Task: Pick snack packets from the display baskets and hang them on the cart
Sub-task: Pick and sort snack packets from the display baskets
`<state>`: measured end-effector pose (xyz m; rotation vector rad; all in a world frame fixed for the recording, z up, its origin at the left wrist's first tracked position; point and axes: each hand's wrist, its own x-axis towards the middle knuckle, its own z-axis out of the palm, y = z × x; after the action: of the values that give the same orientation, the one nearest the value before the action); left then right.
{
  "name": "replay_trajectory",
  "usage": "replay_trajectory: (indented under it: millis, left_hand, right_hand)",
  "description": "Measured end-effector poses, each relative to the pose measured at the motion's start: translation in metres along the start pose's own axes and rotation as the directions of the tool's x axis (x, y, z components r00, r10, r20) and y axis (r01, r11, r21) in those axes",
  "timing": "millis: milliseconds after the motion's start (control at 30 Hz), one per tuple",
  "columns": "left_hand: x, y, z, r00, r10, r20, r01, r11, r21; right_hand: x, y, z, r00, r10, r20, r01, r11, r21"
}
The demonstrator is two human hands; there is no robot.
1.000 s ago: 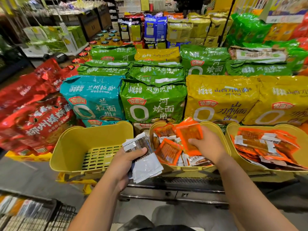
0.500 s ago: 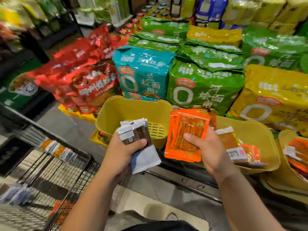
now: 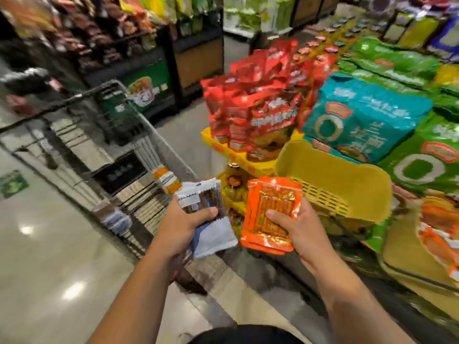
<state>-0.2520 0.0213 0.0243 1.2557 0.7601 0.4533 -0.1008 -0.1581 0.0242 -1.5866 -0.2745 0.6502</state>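
My left hand (image 3: 182, 225) grips a stack of white and brown snack packets (image 3: 203, 207), thumb across the front. My right hand (image 3: 296, 225) holds a bunch of orange snack packets (image 3: 272, 207) upright, thumb pressed on their face. Both hands hover between the wire shopping cart (image 3: 104, 135) on the left and a yellow display basket (image 3: 347, 180) on the right. That basket shows only its slatted bottom. A few small packets (image 3: 166, 178) hang on the cart's near rim. Another yellow basket with orange packets (image 3: 437, 229) sits at the far right, blurred.
Red snack bags (image 3: 258, 112) stand on a yellow tray behind the basket. Teal (image 3: 360, 115) and green noodle packs (image 3: 432, 155) are stacked to the right. Dark shelving (image 3: 124, 45) lines the far side of the aisle. Glossy floor (image 3: 49, 269) spreads at the lower left.
My view has swung left from the baskets toward the cart. Both hands carried their packets along, away from the middle basket and closer to the cart's rim.
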Motion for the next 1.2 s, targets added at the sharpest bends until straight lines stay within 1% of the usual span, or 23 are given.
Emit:
replay_trajectory:
  millis: [100, 200, 333, 400, 533, 633, 767, 833, 933, 1000, 1067, 1133, 1200]
  left_hand:
    - [-0.001, -0.011, -0.066, 0.993, -0.073, -0.094, 0.073, 0.997, -0.005]
    - [-0.007, -0.019, -0.124, 0.982, -0.126, -0.144, 0.128, 0.992, 0.008]
    - [-0.017, -0.024, -0.185, 0.970, -0.136, -0.202, 0.128, 0.990, -0.051]
    - [-0.022, -0.027, -0.213, 0.960, -0.142, -0.243, 0.125, 0.989, -0.081]
    - [-0.019, -0.040, -0.253, 0.926, -0.178, -0.334, 0.134, 0.980, -0.150]
    - [-0.010, -0.051, -0.267, 0.890, -0.218, -0.401, 0.153, 0.970, -0.188]
    - [0.006, -0.054, -0.278, 0.848, -0.261, -0.462, 0.180, 0.960, -0.213]
    - [0.020, -0.051, -0.282, 0.819, -0.266, -0.509, 0.176, 0.960, -0.219]
    - [0.043, -0.044, -0.285, 0.769, -0.280, -0.575, 0.174, 0.957, -0.233]
    - [0.059, -0.042, -0.284, 0.741, -0.291, -0.606, 0.181, 0.955, -0.237]
    - [0.076, -0.042, -0.286, 0.697, -0.298, -0.652, 0.188, 0.954, -0.234]
    - [0.089, -0.046, -0.289, 0.657, -0.301, -0.691, 0.198, 0.953, -0.227]
    - [0.100, -0.051, -0.290, 0.632, -0.310, -0.711, 0.220, 0.950, -0.220]
  right_hand:
    - [0.002, 0.005, 0.058, 0.998, -0.014, 0.059, 0.016, 0.999, -0.037]
    - [0.002, 0.012, 0.118, 0.993, -0.008, 0.119, 0.017, 0.997, -0.076]
    - [0.000, 0.024, 0.182, 0.983, 0.006, 0.182, 0.021, 0.989, -0.147]
    - [0.000, 0.029, 0.207, 0.971, 0.027, 0.236, 0.017, 0.983, -0.183]
    - [0.007, 0.031, 0.238, 0.953, 0.071, 0.293, 0.001, 0.971, -0.240]
    - [0.029, 0.034, 0.254, 0.944, 0.096, 0.317, -0.011, 0.966, -0.259]
    - [0.067, 0.048, 0.277, 0.921, 0.203, 0.334, -0.126, 0.963, -0.237]
    - [0.089, 0.055, 0.291, 0.885, 0.256, 0.388, -0.171, 0.955, -0.241]
    - [0.126, 0.055, 0.309, 0.813, 0.330, 0.480, -0.206, 0.933, -0.294]
    - [0.152, 0.048, 0.321, 0.773, 0.368, 0.517, -0.212, 0.918, -0.336]
    - [0.180, 0.043, 0.334, 0.732, 0.390, 0.559, -0.208, 0.909, -0.362]
    - [0.204, 0.047, 0.347, 0.690, 0.423, 0.587, -0.213, 0.894, -0.395]
    - [0.225, 0.059, 0.359, 0.646, 0.471, 0.600, -0.226, 0.869, -0.440]
